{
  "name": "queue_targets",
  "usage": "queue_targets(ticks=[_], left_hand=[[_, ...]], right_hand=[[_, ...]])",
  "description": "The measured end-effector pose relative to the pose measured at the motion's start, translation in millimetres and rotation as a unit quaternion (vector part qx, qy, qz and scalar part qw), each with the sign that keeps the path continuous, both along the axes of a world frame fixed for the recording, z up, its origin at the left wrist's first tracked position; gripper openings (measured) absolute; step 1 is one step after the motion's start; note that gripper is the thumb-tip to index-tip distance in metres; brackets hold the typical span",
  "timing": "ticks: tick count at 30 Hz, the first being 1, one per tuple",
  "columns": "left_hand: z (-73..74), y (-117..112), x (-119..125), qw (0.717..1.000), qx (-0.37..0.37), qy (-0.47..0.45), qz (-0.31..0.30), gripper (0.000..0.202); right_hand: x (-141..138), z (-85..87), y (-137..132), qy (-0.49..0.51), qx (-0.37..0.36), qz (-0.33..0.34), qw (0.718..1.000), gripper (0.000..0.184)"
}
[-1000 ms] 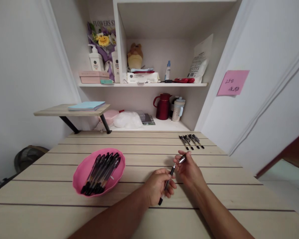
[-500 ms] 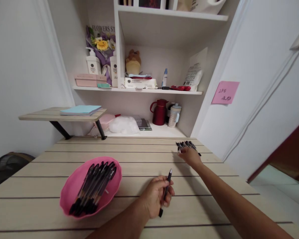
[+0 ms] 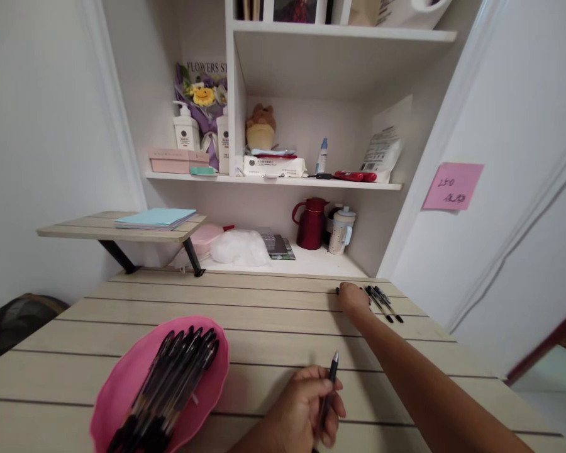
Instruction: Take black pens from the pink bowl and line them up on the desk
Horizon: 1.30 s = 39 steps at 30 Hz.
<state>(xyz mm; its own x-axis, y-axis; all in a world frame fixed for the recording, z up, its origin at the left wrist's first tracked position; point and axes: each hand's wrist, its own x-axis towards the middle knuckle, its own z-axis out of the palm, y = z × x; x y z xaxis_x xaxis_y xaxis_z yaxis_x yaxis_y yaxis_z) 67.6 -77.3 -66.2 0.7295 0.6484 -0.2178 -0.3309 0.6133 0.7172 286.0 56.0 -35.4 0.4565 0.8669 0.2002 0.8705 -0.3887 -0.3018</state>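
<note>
My left hand point(image 3: 309, 406) is near the bottom edge, fingers curled round a black pen point(image 3: 329, 385) whose tip points up and away. My right hand point(image 3: 352, 296) reaches far across the wooden table point(image 3: 264, 327) to a row of black pens point(image 3: 381, 302) at the far right; its fingers rest on the left end of that row, and I cannot see whether they grip anything. A pink bowl point(image 3: 122, 396) with several black pens point(image 3: 170, 384) sits at the lower left, partly cut off by the frame.
Behind the table is a white shelf unit with a red jug point(image 3: 310, 223), a cup point(image 3: 342, 229), bottles and a box. A small raised wooden shelf point(image 3: 117, 226) with a blue notebook stands at the back left. A pink note point(image 3: 451, 185) hangs on the right wall.
My right hand left the pen it shared with the left and reached out to the row of pens at the far right. The left hand kept the pen. The view tilted up.
</note>
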Motion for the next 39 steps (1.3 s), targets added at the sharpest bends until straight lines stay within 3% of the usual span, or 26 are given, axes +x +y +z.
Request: queue_targets(ticks=[5,9,10,11,12,14,15,17,20,26,36,39], left_hand=[[3.5,-0.2,-1.4,0.999,0.006,-0.013,0.047,0.020],[10.2,-1.4,-1.2,0.994,-0.021,-0.026,0.100,0.019],[11.7,-1.7,-1.2,0.994,-0.028,-0.029,0.105,0.020],[12.7,-1.9,-1.1,0.993,-0.031,-0.031,0.106,0.020],[13.3,-2.0,-1.0,0.993,-0.030,-0.034,0.105,0.021],[13.1,-2.3,-1.1,0.994,-0.021,-0.036,0.099,0.023],[12.5,-2.5,-1.1,0.995,-0.014,-0.033,0.097,0.024],[11.0,-3.1,-0.9,0.995,0.001,-0.016,0.098,0.025],[9.4,-3.9,0.0,0.995,0.030,0.009,0.098,0.026],[9.2,-3.7,1.2,0.997,0.041,0.012,0.071,0.023],[9.0,-5.3,0.2,0.999,0.032,-0.010,0.039,0.021],[9.5,-4.8,0.1,0.998,0.030,-0.018,0.050,0.022]], right_hand=[[-12.7,7.6,-21.5,0.029,0.027,0.025,0.999,0.023],[-49.1,2.0,-70.0,0.148,0.026,0.087,0.985,0.035],[-61.6,-0.4,-84.8,0.311,0.042,0.106,0.943,0.040],[-74.3,-2.5,-99.4,0.458,0.062,0.121,0.879,0.045],[-86.5,-4.1,-112.9,0.560,0.073,0.135,0.814,0.047],[-107.2,-5.6,-133.8,0.669,0.069,0.165,0.721,0.049],[-114.7,-5.6,-140.5,0.697,0.074,0.167,0.694,0.047],[-123.5,-5.3,-146.6,0.724,0.108,0.152,0.664,0.043],[-123.4,-5.9,-144.5,0.732,0.163,0.121,0.650,0.037],[-110.0,-7.8,-142.8,0.727,0.175,0.136,0.650,0.032],[-105.0,-0.2,-149.5,0.767,0.177,0.158,0.596,0.025],[-104.2,-2.5,-150.5,0.754,0.146,0.169,0.618,0.030]])
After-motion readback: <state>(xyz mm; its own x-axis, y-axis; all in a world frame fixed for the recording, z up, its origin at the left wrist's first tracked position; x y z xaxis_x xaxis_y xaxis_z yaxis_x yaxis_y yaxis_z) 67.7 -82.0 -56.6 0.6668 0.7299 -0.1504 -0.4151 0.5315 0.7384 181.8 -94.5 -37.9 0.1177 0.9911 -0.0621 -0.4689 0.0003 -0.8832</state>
